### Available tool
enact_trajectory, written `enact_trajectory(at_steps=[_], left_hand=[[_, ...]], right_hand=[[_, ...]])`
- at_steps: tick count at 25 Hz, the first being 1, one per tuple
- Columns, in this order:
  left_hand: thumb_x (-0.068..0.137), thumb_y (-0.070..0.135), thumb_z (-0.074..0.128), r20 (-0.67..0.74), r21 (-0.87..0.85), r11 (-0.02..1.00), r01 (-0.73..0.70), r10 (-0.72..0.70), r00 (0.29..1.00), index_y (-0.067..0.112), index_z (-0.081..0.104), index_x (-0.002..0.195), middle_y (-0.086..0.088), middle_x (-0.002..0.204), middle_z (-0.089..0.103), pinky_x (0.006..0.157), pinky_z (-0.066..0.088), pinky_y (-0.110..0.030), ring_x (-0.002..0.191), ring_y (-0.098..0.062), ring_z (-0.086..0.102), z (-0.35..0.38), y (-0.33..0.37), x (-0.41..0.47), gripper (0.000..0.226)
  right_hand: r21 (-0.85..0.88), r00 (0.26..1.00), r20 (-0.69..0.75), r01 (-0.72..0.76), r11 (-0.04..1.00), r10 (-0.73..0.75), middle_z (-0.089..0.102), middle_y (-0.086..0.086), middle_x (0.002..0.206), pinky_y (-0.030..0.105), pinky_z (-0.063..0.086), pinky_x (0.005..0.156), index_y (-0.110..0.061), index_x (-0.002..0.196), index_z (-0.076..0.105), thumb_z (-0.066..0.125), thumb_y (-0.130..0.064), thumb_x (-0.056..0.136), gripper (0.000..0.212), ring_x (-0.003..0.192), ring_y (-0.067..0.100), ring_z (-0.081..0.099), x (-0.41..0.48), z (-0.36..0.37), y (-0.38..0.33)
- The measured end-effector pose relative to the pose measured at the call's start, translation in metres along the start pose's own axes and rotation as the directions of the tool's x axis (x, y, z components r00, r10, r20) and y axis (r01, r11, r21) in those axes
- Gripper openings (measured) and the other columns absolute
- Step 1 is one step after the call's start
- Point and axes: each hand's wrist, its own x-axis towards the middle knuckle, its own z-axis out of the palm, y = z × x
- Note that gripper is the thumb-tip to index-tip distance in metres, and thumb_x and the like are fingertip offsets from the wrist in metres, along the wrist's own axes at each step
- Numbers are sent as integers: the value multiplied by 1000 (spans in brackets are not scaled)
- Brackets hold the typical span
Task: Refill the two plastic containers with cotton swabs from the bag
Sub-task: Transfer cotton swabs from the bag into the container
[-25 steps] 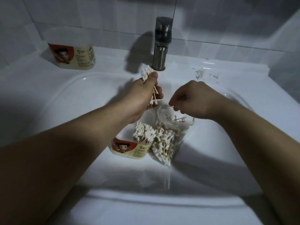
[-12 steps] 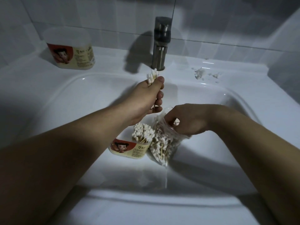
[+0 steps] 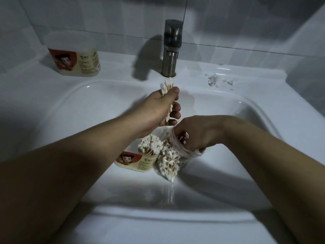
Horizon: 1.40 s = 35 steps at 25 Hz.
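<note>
My left hand (image 3: 159, 109) holds an upright bunch of cotton swabs (image 3: 166, 87) over the sink basin. Below it stands a plastic container (image 3: 136, 162) with a red cartoon label, with swabs sticking out of its top. Right beside it lies a clear plastic bag (image 3: 169, 162) with several swabs inside. My right hand (image 3: 197, 132) reaches into the bag's mouth, its fingers curled among the swabs and partly hidden by the plastic. A second container (image 3: 75, 56) with the same label stands on the counter at the back left.
A metal faucet (image 3: 171, 48) rises at the back centre, just behind the held swabs. The white sink (image 3: 255, 110) slopes around the container and bag. Small white scraps (image 3: 215, 80) lie on the counter at the back right. Tiled wall behind.
My right hand has gone from above the bag's opening down into the bag. My left hand has shifted slightly with its bunch of swabs.
</note>
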Motion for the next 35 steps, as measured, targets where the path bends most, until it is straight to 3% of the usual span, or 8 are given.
enact_trajectory(at_steps=[5, 9, 12, 16, 20, 26, 30, 35], left_hand=[[108, 39, 45, -2, 5, 1000, -2, 2, 1000, 18, 53, 95, 3, 69, 61, 66, 57, -31, 62, -12, 62, 0, 0, 0, 26], [109, 36, 43, 45, -16, 999, -41, 42, 998, 16, 53, 93, -1, 74, 66, 68, 58, -35, 68, -17, 66, 2, 1, 0, 27], [109, 36, 43, 113, 159, 974, -163, 146, 983, 17, 53, 92, -1, 78, 69, 71, 59, -38, 76, -19, 70, 1, -1, -1, 27], [105, 50, 44, 207, 638, 699, -321, 247, 947, 26, 56, 92, -2, 87, 72, 77, 61, -45, 77, -18, 73, -7, -5, -2, 30], [103, 58, 39, 204, 786, 569, -241, 129, 970, 21, 61, 106, -1, 94, 73, 78, 60, -47, 77, -16, 71, -10, -11, 1, 43], [101, 61, 38, 214, 735, 648, -200, 58, 975, 21, 60, 115, 1, 103, 74, 75, 62, -49, 80, -15, 76, -14, -15, 4, 48], [106, 50, 40, 142, 692, 690, -213, 160, 977, 20, 61, 108, -1, 94, 73, 79, 61, -50, 83, -19, 73, -12, -13, 4, 36], [98, 61, 45, 97, 521, 781, -343, 345, 933, 17, 67, 106, -8, 98, 74, 86, 58, -50, 89, -20, 72, -8, -5, 1, 50]], right_hand=[[-121, 997, -47, -74, 990, 69, 55, -9, 74, 22, 38, 53, -31, 69, 47, 56, -17, 91, 27, 66, 7, 51, -5, -7, -1], [-145, 957, -263, -167, 975, 125, 57, -3, 69, 20, 33, 49, -25, 65, 48, 54, -14, 91, 29, 58, 7, 47, -5, -11, 7], [-126, 936, -323, -186, 974, 138, 59, 2, 70, 23, 37, 51, -17, 71, 55, 59, -18, 89, 18, 58, 11, 50, -2, -11, 11], [-76, 932, -346, -140, 987, 106, 61, -7, 72, 23, 40, 57, -23, 85, 65, 67, -30, 86, 8, 64, 8, 54, -2, -11, 18], [88, 904, -410, -96, 991, 124, 66, -8, 72, 21, 41, 56, -24, 85, 72, 70, -26, 85, 3, 66, 6, 60, -7, -15, 23], [479, 845, -462, -18, 878, 270, 74, 3, 66, 28, 59, 62, -15, 83, 76, 67, 1, 83, 18, 57, 12, 73, -16, -23, 32], [507, 813, -520, 46, 861, 263, 73, 6, 65, 43, 62, 63, -18, 81, 77, 67, 2, 83, 23, 54, 15, 69, -16, -24, 36], [482, 802, -560, 112, 869, 207, 73, 11, 68, 52, 61, 69, -15, 84, 76, 68, 0, 83, 17, 59, 23, 69, -17, -27, 33]])
